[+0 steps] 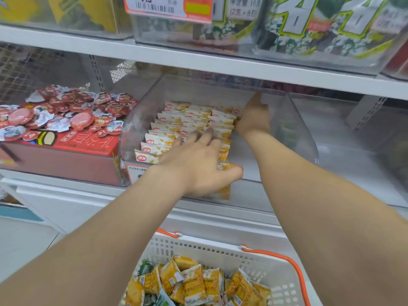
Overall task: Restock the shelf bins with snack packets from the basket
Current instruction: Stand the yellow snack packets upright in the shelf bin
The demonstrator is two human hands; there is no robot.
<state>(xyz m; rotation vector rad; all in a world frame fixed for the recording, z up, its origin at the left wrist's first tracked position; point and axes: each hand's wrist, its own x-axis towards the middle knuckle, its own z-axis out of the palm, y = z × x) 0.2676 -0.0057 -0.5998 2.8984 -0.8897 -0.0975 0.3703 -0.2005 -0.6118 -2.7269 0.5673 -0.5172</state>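
Observation:
A clear plastic shelf bin point(304, 138) holds rows of white-and-yellow snack packets point(176, 127) standing on edge along its left side. My left hand point(198, 164) lies flat on the near packets with its fingers spread and its thumb against the side of the row. My right hand point(254, 115) reaches deep into the bin beside the far end of the rows; its fingers are hidden behind the hand. Below, a white basket point(220, 250) with orange handles holds several yellow snack packets point(194, 283).
Left of the bin, a red box point(66, 155) is piled with small red-and-white round packets. Clear bins of green-and-white packs point(309, 29) stand on the shelf above, with a price tag point(167, 7). The right half of the clear bin floor is bare.

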